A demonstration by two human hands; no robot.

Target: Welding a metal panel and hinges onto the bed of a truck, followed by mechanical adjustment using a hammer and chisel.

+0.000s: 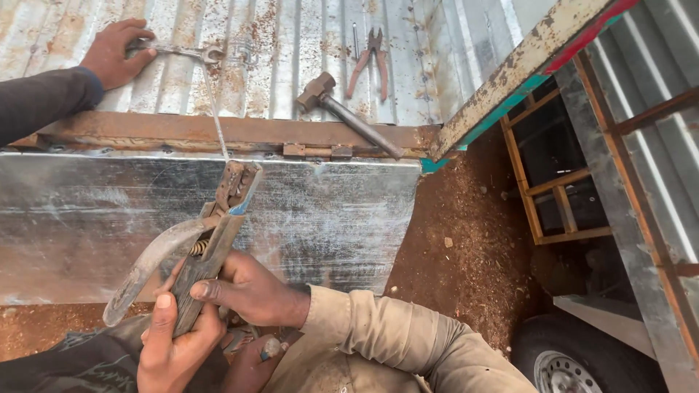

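Spreading across the top of the view, a rusty corrugated sheet (291, 58) lies flat, edged below by a rusted steel bar (218, 132), with a shiny flat panel (328, 211) just under that. To the right stands a trailer frame (641, 182) over red dirt (466, 240), a wheel (575, 364) at the bottom corner. On the corrugated sheet rest a hammer (342, 109), its handle crossing the bar, and pliers (371, 62) farther up. The electrode holder (207, 240) sits over the shiny panel, angled up toward the bar; its thin rod (216, 120) rises across the bar onto the sheet. The person's right hand (251, 291) is clenched around the holder's handle, and the left hand (175, 342) grasps it from below, thumb along the grip. At top left another person's hand (113, 52) presses a wrench (182, 51) flat on the sheet, near the rod's upper end.
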